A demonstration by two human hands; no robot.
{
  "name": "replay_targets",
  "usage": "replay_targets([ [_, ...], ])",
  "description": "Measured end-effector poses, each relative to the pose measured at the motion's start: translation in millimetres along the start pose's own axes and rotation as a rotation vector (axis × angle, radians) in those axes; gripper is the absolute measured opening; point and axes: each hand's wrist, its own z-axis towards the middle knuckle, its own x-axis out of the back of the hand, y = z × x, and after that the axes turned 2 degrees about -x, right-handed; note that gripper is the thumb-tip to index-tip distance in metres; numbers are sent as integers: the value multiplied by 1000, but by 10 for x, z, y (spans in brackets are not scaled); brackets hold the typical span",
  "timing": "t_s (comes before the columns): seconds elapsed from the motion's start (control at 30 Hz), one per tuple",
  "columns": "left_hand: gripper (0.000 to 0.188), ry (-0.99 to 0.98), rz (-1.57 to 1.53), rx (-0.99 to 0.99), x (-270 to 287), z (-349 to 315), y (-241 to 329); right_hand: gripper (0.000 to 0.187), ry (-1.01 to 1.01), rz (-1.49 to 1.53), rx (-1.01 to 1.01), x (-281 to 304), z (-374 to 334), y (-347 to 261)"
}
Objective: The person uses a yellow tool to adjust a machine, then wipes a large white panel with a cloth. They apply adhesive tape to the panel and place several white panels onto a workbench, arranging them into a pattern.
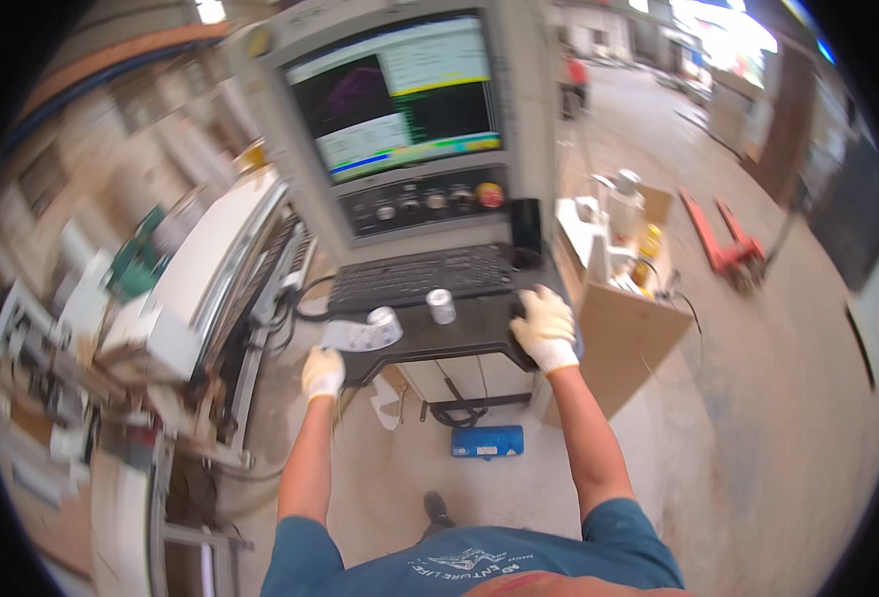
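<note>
2 short, round rolls of white paper [440,306] rest on a smooth dark shelf [449,336] in front of the keyboard [419,276], 1 of them trailing a flat, loose strip [350,336]. The left hand [323,374], gloved in pale cloth, curls at the shelf's left front corner, just beside that strip; whether it pinches anything, I cannot tell. The right hand [545,328], gloved alike, lies at the shelf's right end, fingers loosely spread, its palm hidden. Right of the shelf, an open box [623,343] of flat tan board contains a white container [625,207], a yellow bottle [649,242] and white pieces [595,257]
</note>
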Motion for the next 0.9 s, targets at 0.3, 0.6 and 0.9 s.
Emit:
replay_targets([
  [0.3,46,17,-69,52,39,-48,94,47,-24,-102,65,-155,22,45],
  [0.6,44,18,-77,79,40,-60,121,43,-34,-112,55,-161,16,45],
  [0.9,45,20,-80,81,13,-42,102,44,-50,-124,59,-148,11,45],
])
